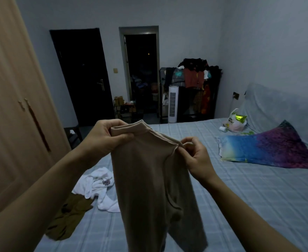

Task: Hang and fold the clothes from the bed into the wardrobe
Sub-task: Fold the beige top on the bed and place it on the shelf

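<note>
Holding: both hands, left hand [105,137] and right hand [195,155], pinch the tan top [149,179] at its collar.
Feel: probably light, floppy, stretchy.
Grab: shoulder seams, I'd guess.

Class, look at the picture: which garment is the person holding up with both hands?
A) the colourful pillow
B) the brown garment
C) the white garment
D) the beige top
D: both the left hand and the right hand grip the beige top above the bed.
</note>
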`<state>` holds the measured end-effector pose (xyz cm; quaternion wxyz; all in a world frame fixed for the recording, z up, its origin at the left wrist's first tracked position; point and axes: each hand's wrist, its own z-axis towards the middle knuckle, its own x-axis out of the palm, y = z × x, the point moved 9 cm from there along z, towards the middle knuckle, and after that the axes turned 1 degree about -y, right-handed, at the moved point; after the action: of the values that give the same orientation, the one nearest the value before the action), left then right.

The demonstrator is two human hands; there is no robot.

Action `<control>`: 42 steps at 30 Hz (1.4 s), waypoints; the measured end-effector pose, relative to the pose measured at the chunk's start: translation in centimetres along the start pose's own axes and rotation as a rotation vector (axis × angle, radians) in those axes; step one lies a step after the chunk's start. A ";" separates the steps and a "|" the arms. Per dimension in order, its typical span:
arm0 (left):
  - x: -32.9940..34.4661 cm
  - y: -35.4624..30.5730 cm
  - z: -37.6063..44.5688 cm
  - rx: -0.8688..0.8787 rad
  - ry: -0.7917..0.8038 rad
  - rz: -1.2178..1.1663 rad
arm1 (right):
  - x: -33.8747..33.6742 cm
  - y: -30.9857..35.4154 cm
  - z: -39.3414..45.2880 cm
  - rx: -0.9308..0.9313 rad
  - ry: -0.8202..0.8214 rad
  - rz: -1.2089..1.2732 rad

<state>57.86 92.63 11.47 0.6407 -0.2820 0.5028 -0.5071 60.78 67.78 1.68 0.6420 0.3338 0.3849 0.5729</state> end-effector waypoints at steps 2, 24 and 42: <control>0.1 -0.4 0.2 0.001 -0.016 -0.047 | -0.6 0.7 0.4 -0.030 -0.005 -0.025; 1.7 -0.6 1.4 -0.017 0.065 0.155 | 0.4 -4.2 -3.1 0.140 0.075 0.219; 2.9 -1.9 2.9 0.067 0.059 0.222 | 1.4 -13.0 -5.5 0.129 0.162 -0.144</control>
<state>59.78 88.90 13.09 0.6870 -0.1881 0.5323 -0.4576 62.21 67.51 -12.46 0.6255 0.2986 0.4943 0.5247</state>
